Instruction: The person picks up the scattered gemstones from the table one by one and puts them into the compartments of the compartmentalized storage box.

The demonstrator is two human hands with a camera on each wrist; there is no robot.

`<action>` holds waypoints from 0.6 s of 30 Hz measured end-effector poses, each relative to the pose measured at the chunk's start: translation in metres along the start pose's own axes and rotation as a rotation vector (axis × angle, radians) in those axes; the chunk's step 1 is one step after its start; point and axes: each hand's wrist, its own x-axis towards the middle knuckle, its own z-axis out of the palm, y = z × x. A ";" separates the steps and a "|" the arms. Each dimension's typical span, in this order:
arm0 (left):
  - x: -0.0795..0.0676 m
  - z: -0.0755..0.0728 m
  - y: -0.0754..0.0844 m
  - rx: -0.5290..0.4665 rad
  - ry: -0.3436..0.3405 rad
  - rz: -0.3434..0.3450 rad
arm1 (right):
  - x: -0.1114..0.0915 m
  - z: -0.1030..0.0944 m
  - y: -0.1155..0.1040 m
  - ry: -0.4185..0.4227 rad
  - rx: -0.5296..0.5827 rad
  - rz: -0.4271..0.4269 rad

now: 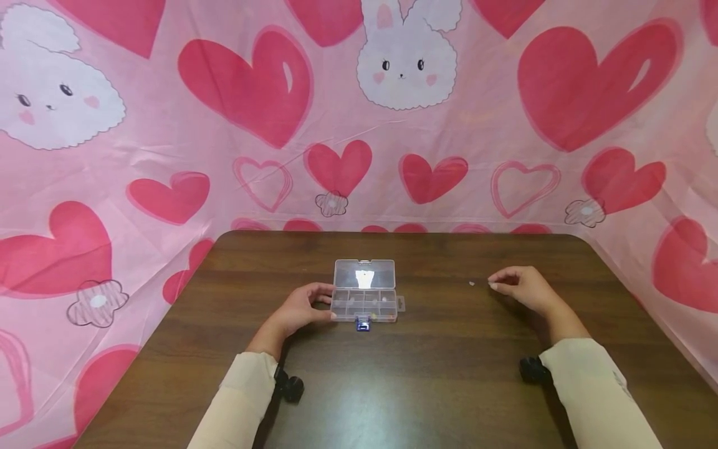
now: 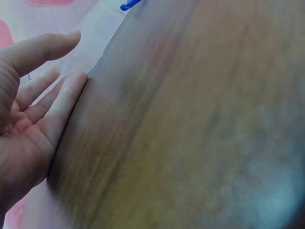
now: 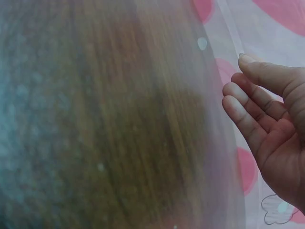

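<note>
A clear plastic compartment box [image 1: 363, 305] sits on the brown table with its lid raised at the back; small bits lie in some compartments, too small to name. My left hand [image 1: 300, 308] is at the box's left side, fingertips against or very near it. In the left wrist view the thumb [image 2: 52, 47] stands apart from the loosely extended fingers. On the right of the table lies a tiny whitish piece [image 1: 472, 284], also seen as a pale oval piece [image 3: 202, 44]. Just right of it hovers my right hand [image 1: 521, 288], its thumb and fingers apart with nothing visible between them.
The box has a blue latch [image 1: 363, 324] at its front and a hang tab [image 1: 401, 304] on its right. A pink cloth [image 1: 387, 131] with hearts and rabbits hangs behind and beside the wooden table [image 1: 426, 380]. Each wrist carries a black camera mount [image 1: 533, 370].
</note>
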 end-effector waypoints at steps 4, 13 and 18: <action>-0.001 -0.001 0.001 0.003 -0.001 0.003 | 0.001 0.001 -0.005 -0.007 -0.007 -0.014; -0.003 0.000 0.004 -0.012 -0.013 0.011 | -0.001 0.003 -0.017 -0.021 -0.003 0.001; -0.003 0.000 0.005 -0.008 -0.013 0.002 | -0.001 0.004 -0.024 -0.020 0.013 -0.015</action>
